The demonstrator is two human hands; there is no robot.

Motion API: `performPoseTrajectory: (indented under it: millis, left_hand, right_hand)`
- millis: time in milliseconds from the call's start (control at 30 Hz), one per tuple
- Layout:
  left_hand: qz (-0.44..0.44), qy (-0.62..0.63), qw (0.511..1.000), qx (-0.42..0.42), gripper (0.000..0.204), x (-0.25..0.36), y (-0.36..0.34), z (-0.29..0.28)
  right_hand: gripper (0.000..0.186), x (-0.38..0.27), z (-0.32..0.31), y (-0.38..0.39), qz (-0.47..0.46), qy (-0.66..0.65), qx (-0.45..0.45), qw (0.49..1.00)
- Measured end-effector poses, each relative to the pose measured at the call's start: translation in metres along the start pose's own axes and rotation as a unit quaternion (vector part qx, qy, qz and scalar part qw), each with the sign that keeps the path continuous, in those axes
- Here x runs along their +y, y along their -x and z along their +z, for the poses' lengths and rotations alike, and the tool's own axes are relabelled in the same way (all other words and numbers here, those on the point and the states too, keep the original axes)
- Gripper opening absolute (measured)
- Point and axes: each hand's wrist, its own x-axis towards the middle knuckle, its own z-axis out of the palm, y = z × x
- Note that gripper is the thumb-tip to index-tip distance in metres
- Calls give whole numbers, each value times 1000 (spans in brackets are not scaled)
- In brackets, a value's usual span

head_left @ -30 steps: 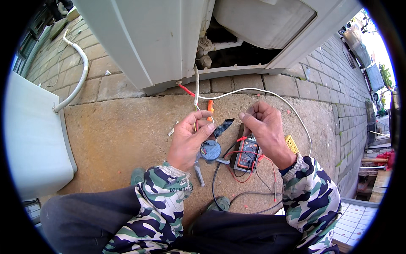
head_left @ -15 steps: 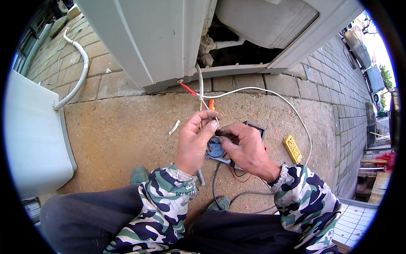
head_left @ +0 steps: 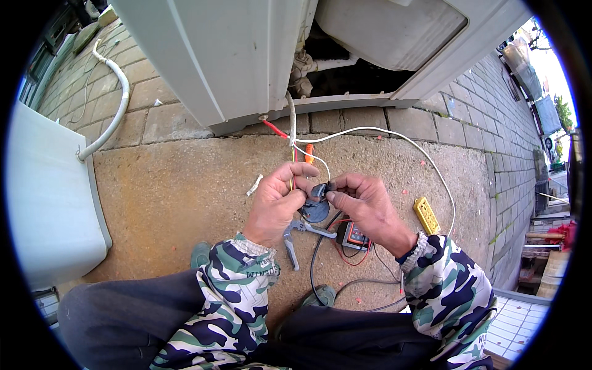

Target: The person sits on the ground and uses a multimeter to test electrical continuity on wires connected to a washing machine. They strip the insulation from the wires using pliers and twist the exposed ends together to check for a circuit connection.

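My left hand (head_left: 274, 203) is closed at the thumb and fingers on a strip of black tape (head_left: 319, 190). Its dark, bluish round roll (head_left: 316, 212) shows just below. Opposite it, my right hand (head_left: 373, 206) pinches the dark end of a white wire (head_left: 325, 163), where the tape meets it. Fingertips hide the exact joint. Red and yellow-green wires (head_left: 293, 154) run down behind my left fingers from a white cable (head_left: 292, 120). Below the hands lie grey-handled pliers (head_left: 291, 250) and a multimeter (head_left: 356, 236) with red and black leads.
A white appliance (head_left: 228, 55) with an open lower panel stands ahead. An orange-handled tool (head_left: 309, 153) lies near its base. On the right is a yellow power strip (head_left: 427, 216). Another white cabinet (head_left: 52, 197) with a hose (head_left: 120, 111) stands at left. Black cable (head_left: 364, 282) crosses the ground by my feet.
My hands have shifted apart slightly, the right one moving right. The black tape between them now shows, and the multimeter and pliers are less covered.
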Motion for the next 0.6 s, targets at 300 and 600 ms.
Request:
performPoseTrajectory:
  millis: [300,600]
  left_hand:
    - [-15,-2,1000,-2,14,-7,-2,0]
    - [30,-36,998,-32,12,-11,-1,-1]
  right_hand:
    - [15,2,-9,0,-15,3,-60,998]
    - [17,3,-3,0,-40,3,-14,999]
